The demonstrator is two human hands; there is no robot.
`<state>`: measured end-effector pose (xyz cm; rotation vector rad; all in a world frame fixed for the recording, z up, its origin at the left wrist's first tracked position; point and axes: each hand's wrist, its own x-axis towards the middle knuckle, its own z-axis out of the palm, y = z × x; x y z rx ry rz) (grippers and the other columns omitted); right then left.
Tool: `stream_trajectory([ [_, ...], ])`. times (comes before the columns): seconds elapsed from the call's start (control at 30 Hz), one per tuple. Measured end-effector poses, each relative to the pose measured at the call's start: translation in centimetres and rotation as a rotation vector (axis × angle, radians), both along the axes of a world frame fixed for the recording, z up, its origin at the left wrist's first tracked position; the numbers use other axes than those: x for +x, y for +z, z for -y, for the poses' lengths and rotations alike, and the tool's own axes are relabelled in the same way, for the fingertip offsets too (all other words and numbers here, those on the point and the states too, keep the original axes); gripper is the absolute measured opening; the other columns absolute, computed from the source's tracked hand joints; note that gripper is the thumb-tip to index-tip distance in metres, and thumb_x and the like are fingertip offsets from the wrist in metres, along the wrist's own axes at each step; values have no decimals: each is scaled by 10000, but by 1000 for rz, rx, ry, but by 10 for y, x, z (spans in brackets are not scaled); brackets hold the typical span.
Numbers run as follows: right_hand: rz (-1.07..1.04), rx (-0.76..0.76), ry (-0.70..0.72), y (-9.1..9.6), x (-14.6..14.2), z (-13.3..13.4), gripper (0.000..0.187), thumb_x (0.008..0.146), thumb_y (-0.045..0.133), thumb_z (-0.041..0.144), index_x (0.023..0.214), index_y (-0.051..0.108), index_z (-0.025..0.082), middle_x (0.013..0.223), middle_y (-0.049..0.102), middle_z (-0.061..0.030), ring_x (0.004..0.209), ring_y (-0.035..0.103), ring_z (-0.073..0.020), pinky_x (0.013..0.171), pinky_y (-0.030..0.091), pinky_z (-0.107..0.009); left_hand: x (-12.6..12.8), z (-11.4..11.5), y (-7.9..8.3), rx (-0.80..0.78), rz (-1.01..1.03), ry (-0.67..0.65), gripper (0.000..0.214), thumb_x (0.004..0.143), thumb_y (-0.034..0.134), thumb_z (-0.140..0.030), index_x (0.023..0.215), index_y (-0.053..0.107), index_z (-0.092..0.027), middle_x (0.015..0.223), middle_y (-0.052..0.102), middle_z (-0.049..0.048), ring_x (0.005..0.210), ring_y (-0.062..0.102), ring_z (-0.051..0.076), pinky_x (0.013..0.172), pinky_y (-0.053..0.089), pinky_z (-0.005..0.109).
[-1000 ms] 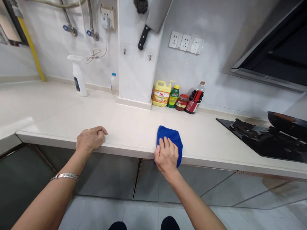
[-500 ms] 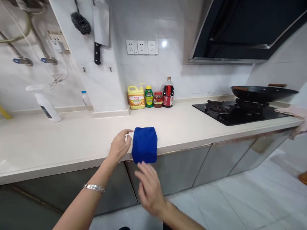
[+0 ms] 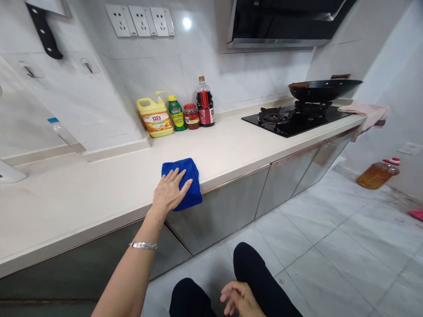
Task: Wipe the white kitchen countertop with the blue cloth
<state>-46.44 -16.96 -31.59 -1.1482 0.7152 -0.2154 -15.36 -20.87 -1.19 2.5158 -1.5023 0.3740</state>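
A folded blue cloth (image 3: 191, 193) lies at the counter's front edge, its near part hanging over the edge. My left hand (image 3: 169, 190) rests flat on top of it, palm down, fingers stretched out, covering the cloth's left part. On that wrist is a silver bracelet (image 3: 143, 245). Low in the view, my right hand (image 3: 240, 299) hovers by my dark-trousered knees, away from the counter. Its fingers are loosely bent and apart, with nothing seen in them.
Against the wall stand a yellow detergent jug (image 3: 157, 119), a green bottle (image 3: 176, 113), a red-lidded jar (image 3: 191, 117) and a dark sauce bottle (image 3: 205, 103). A wok (image 3: 324, 91) sits on the gas stove (image 3: 280, 122). An oil jug (image 3: 376, 175) is on the floor.
My left hand has moved from beside the cloth to flat on it. My right hand has dropped from the cloth's near edge toward my knees. The view has swung right and down.
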Motion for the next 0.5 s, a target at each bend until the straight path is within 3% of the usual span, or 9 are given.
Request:
stream_trajectory([
  [0.2,-16,73,-22,-14,-7,-17,786,624,603,886,852,687,138,848,755,-116,538,676,-158,495,422,-255,-5,-17,-19,-125,223,-128,658,992,472,-599,1493,490,-173,1544,451,146,1429,434,331,1215,362,509],
  [0.33,-26,82,-75,-23,-14,-10,762,610,626,875,828,682,147,831,748,-97,520,663,-149,484,410,-253,-6,-36,-29,-258,316,-163,567,1005,506,-524,1471,520,-200,1506,506,122,1383,496,297,1205,391,470],
  [0.5,-29,92,-42,-25,-10,6,741,627,605,863,831,682,155,849,744,-101,534,651,-146,527,438,-275,-5,-61,-20,-172,374,-167,531,1010,510,-486,1482,497,-244,1510,511,83,1332,547,289,1131,483,458],
])
